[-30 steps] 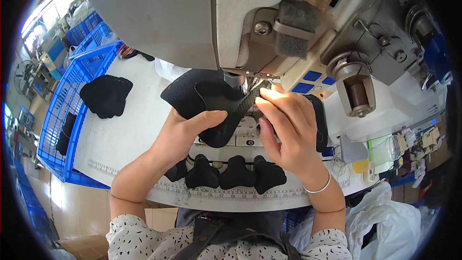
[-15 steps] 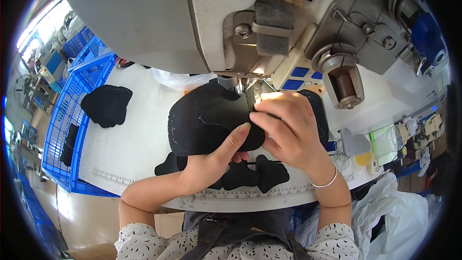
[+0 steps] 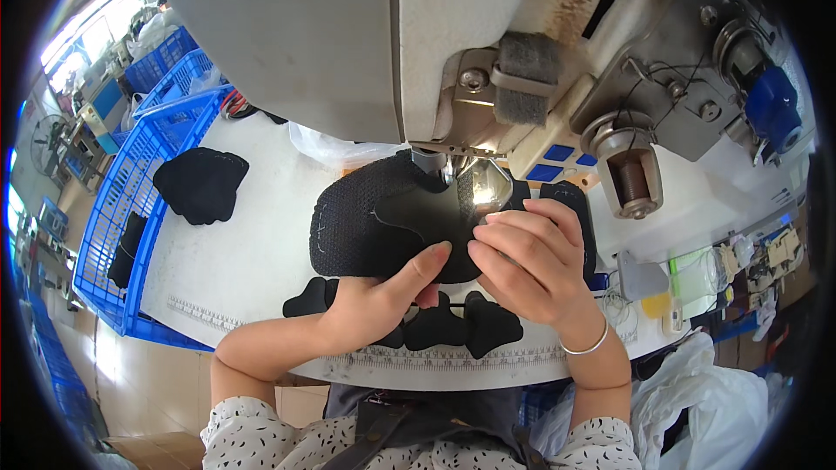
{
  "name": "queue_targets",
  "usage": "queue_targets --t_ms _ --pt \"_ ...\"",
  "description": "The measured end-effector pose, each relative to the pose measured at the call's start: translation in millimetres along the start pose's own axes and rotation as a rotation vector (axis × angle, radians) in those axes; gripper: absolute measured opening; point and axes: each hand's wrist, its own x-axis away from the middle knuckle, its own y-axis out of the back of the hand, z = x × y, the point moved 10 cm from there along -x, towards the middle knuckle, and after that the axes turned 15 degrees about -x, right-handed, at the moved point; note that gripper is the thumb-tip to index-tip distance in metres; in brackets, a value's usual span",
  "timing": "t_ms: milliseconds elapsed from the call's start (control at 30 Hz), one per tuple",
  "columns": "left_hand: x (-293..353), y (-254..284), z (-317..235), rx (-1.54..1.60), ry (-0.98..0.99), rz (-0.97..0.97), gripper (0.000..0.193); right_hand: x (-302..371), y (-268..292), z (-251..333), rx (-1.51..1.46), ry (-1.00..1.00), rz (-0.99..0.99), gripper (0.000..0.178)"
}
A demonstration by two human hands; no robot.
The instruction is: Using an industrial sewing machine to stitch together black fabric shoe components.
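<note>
A dark mesh fabric piece (image 3: 348, 218) with a smooth black patch on it lies under the presser foot (image 3: 448, 170) of a sewing machine. My left hand (image 3: 370, 305) grips its near edge, thumb on top and fingers underneath. At the piece's right edge, my right hand (image 3: 535, 265) is closed with bent fingers, its fingertips against the fabric; its thumb is mostly hidden. Between the hands and the table's front edge lie several black shaped fabric pieces (image 3: 435, 322). Another dark piece (image 3: 570, 204) shows partly behind my right hand.
The machine head (image 3: 287, 43) hangs over the work, with a brown thread spool (image 3: 634, 181) at its right. A black fabric piece (image 3: 202, 184) lies by a blue plastic basket (image 3: 131, 200) at left. White plastic bags (image 3: 714, 400) hang at the lower right.
My right hand has drawn back a little toward me from the presser foot, and its fingers have closed up. My left hand keeps its grip. The whole view has shifted slightly.
</note>
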Motion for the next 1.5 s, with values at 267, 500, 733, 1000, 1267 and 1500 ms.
queue_targets --t_ms 267,500,733,1000,1267,1500 --pt "-5 1 -4 -0.006 -0.015 -0.005 0.011 0 0 -3 0.006 -0.015 -0.009 0.029" --pt "-13 6 -6 -0.051 -0.034 -0.022 0.014 0 -1 -8 0.027 -0.055 -0.009 0.031" --pt "-23 9 -12 -0.085 -0.068 -0.002 0.018 0 -2 -13 0.021 -0.063 -0.037 0.030" --pt "-38 18 -4 -0.165 -0.010 0.021 0.030 -3 -4 -14 0.012 -0.072 -0.065 0.028" --pt "-50 21 -10 -0.164 0.005 0.039 0.015 -5 -6 -17 0.046 -0.097 -0.083 0.026" --pt "-56 23 -8 -0.075 0.007 0.026 0.022 -6 -8 -24 0.041 -0.156 -0.114 0.027"
